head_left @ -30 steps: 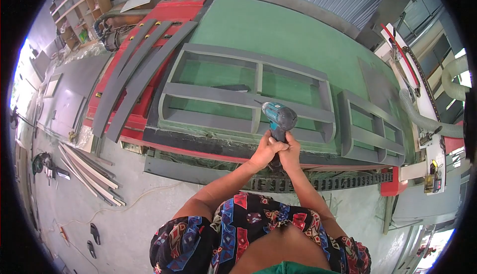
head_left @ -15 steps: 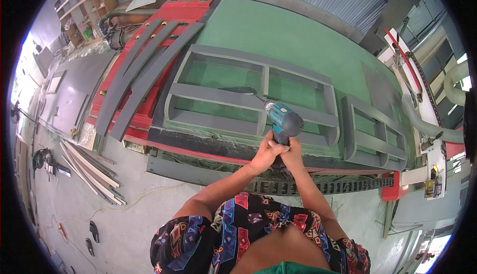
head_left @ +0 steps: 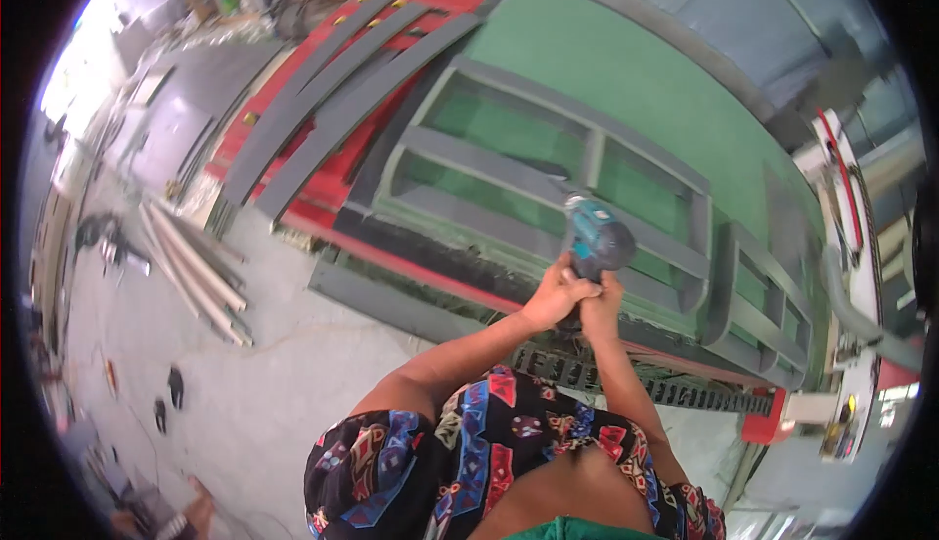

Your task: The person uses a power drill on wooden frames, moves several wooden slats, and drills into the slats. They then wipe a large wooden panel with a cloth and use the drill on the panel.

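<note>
A teal and black cordless drill (head_left: pixel 599 237) is held in front of me, its nose toward the large grey frame. My left hand (head_left: pixel 558 295) is closed around its handle from the left. From the other side my right hand (head_left: pixel 601 307) wraps the same handle, the fingers of both hands meeting there. Beyond the drill, the large grey frame (head_left: pixel 479 170) with crossbars lies on the green tabletop (head_left: pixel 626 70). A dark slim piece (head_left: pixel 536 164) rests at the middle bar, near the drill's tip. To the right lies a smaller grey frame (head_left: pixel 763 300).
Long curved grey strips (head_left: pixel 357 114) lie across the red table end (head_left: pixel 318 183). Pale strips (head_left: pixel 196 276) are piled on the floor at left, near black slippers (head_left: pixel 175 388). Part of another person (head_left: pixel 196 513) shows at bottom left. A grey hose (head_left: pixel 861 325) hangs at right.
My view has turned and tilted, so the table and frames appear shifted right and slanted. Both hands keep hold of the drill. Part of another person has come into view at bottom left.
</note>
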`<state>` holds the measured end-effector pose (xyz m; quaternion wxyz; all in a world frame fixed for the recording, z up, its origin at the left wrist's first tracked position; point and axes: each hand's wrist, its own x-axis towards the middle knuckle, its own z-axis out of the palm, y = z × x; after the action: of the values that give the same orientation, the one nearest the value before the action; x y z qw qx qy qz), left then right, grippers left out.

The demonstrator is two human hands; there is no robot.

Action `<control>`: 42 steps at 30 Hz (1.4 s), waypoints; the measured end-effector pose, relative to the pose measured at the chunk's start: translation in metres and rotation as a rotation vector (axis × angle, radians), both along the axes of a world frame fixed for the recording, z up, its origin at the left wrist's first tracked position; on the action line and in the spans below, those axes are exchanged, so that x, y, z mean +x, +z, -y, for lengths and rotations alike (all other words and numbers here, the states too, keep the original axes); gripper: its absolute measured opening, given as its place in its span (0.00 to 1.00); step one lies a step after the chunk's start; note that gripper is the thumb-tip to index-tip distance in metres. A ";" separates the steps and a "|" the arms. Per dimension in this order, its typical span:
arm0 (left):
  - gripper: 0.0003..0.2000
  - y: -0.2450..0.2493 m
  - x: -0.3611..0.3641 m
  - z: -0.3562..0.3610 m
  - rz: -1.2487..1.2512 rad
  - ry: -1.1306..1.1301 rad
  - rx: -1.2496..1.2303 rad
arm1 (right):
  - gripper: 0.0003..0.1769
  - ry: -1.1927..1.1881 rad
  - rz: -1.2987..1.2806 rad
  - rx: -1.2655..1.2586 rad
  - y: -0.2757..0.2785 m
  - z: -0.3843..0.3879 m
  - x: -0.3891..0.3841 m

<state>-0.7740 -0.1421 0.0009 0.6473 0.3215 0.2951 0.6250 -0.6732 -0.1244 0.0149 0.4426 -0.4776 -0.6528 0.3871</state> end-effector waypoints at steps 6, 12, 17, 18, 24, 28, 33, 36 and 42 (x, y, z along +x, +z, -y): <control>0.26 -0.011 -0.016 0.002 0.022 0.057 -0.057 | 0.15 0.058 -0.120 -0.099 -0.012 0.000 -0.015; 0.28 -0.022 -0.028 -0.001 -0.098 0.089 0.015 | 0.17 0.032 -0.143 -0.097 -0.009 0.003 -0.035; 0.27 -0.013 -0.030 0.011 0.000 0.065 -0.012 | 0.18 0.031 -0.047 -0.096 -0.015 0.006 -0.025; 0.27 -0.011 -0.029 0.013 -0.003 0.060 -0.021 | 0.18 0.036 -0.012 -0.074 -0.015 0.007 -0.023; 0.25 -0.014 -0.010 0.021 -0.125 -0.027 0.016 | 0.15 -0.026 -0.106 -0.019 -0.012 0.025 -0.008; 0.23 -0.016 0.012 0.032 -0.105 -0.089 0.021 | 0.17 -0.112 -0.072 0.005 -0.011 0.045 0.012; 0.25 -0.010 0.024 0.051 -0.142 -0.181 -0.017 | 0.16 -0.115 -0.185 0.041 -0.011 0.067 0.026; 0.25 -0.004 0.028 0.059 -0.164 -0.181 -0.011 | 0.17 -0.103 -0.230 0.017 -0.022 0.073 0.035; 0.24 0.000 0.029 0.061 -0.161 -0.209 0.009 | 0.18 -0.121 -0.217 0.034 -0.013 0.079 0.036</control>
<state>-0.7455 -0.2030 0.0009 0.6816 0.4024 0.3080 0.5278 -0.6372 -0.2039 0.0022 0.5415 -0.4638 -0.5774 0.3978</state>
